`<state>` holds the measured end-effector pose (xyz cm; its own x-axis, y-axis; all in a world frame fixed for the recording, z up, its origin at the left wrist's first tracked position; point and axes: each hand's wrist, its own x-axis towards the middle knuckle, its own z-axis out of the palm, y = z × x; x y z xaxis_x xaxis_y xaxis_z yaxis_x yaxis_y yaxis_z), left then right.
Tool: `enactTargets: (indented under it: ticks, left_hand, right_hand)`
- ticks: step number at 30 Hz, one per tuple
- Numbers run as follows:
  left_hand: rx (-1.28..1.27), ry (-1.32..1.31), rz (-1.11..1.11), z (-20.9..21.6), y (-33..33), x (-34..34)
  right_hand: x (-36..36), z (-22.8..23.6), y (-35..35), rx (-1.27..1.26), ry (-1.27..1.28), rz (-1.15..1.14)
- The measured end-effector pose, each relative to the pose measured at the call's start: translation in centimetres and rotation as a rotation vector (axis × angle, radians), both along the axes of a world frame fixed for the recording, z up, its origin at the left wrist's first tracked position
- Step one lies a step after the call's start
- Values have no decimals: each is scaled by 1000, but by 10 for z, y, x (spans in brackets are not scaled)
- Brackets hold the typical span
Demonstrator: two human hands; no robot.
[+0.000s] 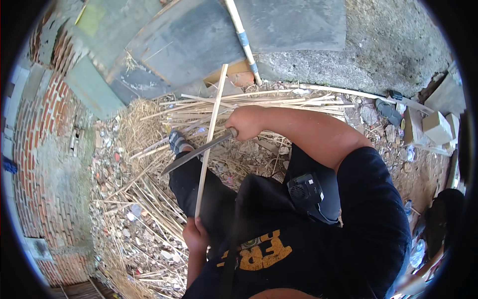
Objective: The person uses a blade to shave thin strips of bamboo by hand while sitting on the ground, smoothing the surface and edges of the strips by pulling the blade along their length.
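My left hand is closed around the lower end of a long pale strip that looks like split bamboo. The strip rises away from me, tilted slightly right, with its far end free. In my right hand is the handle of a machete. Its grey blade points left and toward me, crossing the strip around its middle. Whether the edge bites into the strip, I cannot tell. My dark-trousered left leg and sandalled foot lie below the blade.
Cut strips are heaped beyond my hands; more litter the left ground among shavings and rubble. A blue-banded pole leans at the back. A brick wall stands left. A small black fan-like device rests on my lap; blocks sit right.
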<state>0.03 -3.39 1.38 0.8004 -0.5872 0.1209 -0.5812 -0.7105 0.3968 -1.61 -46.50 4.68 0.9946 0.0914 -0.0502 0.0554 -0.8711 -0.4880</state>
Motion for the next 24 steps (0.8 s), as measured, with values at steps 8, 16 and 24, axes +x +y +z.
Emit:
enactTargets:
  ticks: [8,16,24]
  left_hand:
    - [6,-47,19,-4,-4,-2]
    - [38,-71,39,-1,0,-1]
    - [42,-74,35,-4,-2,0]
  right_hand:
    - [-1,3,-2,-12,-4,-17]
    - [3,-8,4,0,-8,3]
    - [7,-21,5,94,-57,15]
